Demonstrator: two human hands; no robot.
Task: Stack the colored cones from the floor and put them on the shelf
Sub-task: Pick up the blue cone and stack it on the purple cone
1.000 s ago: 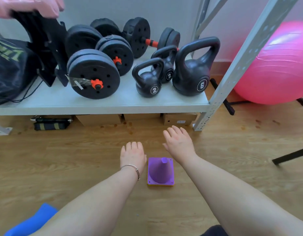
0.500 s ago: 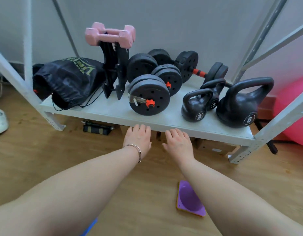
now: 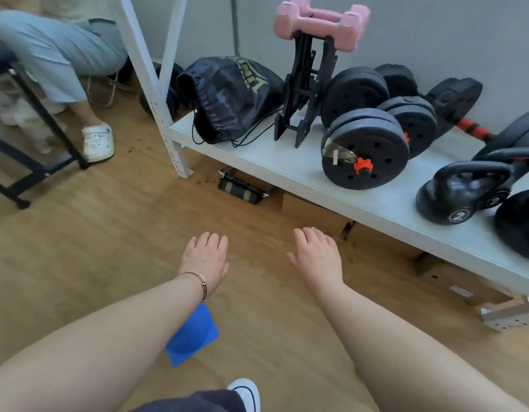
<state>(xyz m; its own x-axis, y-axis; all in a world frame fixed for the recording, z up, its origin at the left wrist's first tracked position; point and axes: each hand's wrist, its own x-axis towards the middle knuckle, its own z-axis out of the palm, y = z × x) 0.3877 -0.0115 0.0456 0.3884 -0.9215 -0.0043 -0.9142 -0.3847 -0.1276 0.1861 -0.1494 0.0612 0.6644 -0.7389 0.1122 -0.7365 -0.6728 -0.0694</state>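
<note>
A blue cone (image 3: 195, 337) lies on the wooden floor, partly hidden under my left forearm. My left hand (image 3: 206, 257) hovers palm down above the floor, fingers loosely apart, holding nothing. My right hand (image 3: 316, 255) is beside it, also palm down and empty. The low grey shelf (image 3: 287, 169) runs from the middle to the right edge, just beyond my hands. The purple cone is out of view.
On the shelf stand a black drawstring bag (image 3: 230, 96), pink dumbbells (image 3: 319, 20) on a black rack, black plate dumbbells (image 3: 364, 150) and kettlebells (image 3: 462, 191). Cardboard boxes (image 3: 311, 212) sit under the shelf. A seated person (image 3: 64, 60) and a bench frame (image 3: 34, 150) are at left.
The view has swung left: the purple cone has left the frame and the blue cone now shows under my left arm. Both hands stay empty and have spread a little apart.
</note>
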